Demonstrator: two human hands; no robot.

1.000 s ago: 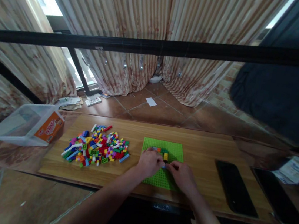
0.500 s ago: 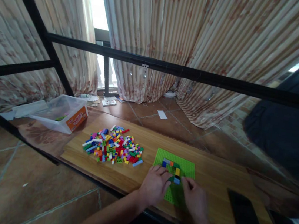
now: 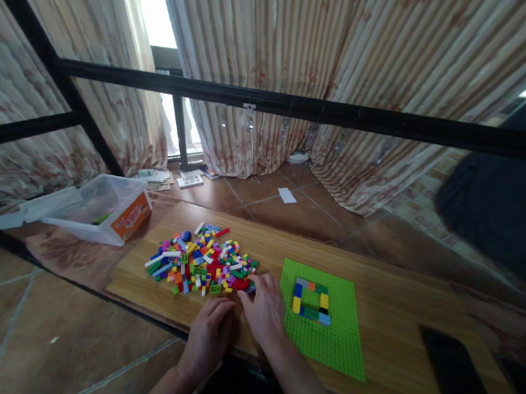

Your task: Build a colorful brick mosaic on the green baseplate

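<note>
Wooden tabletop [image 3: 389, 308] under loose bricks [image 3: 206, 262], striped curtains [image 3: 275, 47] beyond.

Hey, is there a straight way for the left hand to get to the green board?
Probably not: the right hand and right arm lie between the left hand and the green board.

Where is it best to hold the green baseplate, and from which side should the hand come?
I would hold the green baseplate by its bare right edge, coming from the right: it lies flat, and the ring of bricks on it sits nearer its left, leaving more room on the right.
</note>
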